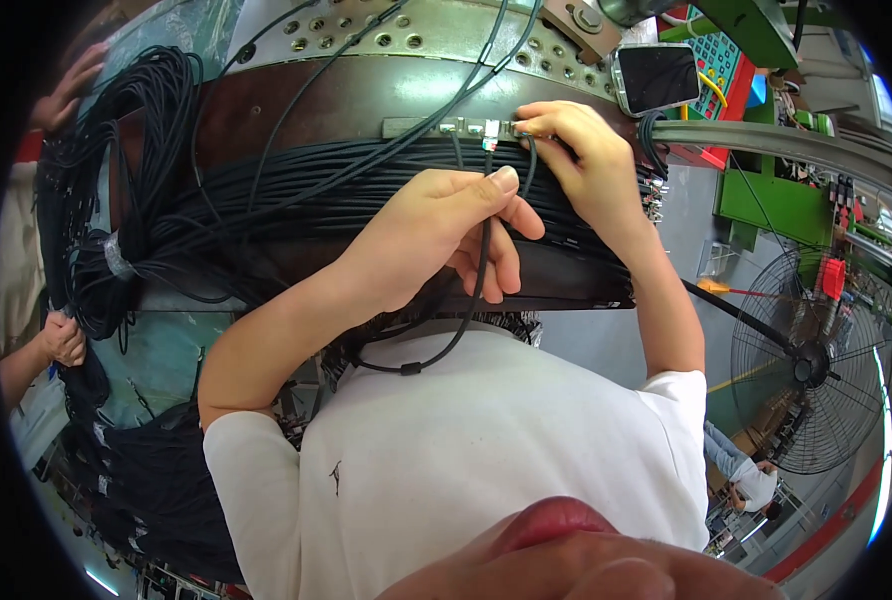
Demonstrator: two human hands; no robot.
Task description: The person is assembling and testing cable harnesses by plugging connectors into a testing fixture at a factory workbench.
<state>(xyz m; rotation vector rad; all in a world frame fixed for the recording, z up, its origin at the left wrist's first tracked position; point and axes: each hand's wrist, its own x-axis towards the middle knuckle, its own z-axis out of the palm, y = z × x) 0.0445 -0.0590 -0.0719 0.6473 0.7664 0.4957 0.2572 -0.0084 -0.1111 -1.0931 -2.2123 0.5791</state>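
Note:
My left hand [431, 225] pinches a thin black cable [482, 265] between thumb and forefinger, its other fingers loosely curled. That cable's upper end has a bright metal connector [490, 134] at a narrow metal bar [416, 127]; whether it is seated there, I cannot tell. The lower part of the cable loops down past a small black sleeve [411, 369] in front of my white shirt. My right hand [596, 160] is closed at the bar's right end, fingertips on a short cable end [530, 140] whose tip they partly hide.
A thick bundle of black cables [306, 175] runs across the brown bench, coiled at the left. Another person's hands [63, 338] are at the left edge. A phone [656, 78] lies at the upper right by a green machine. A large fan [811, 365] stands right.

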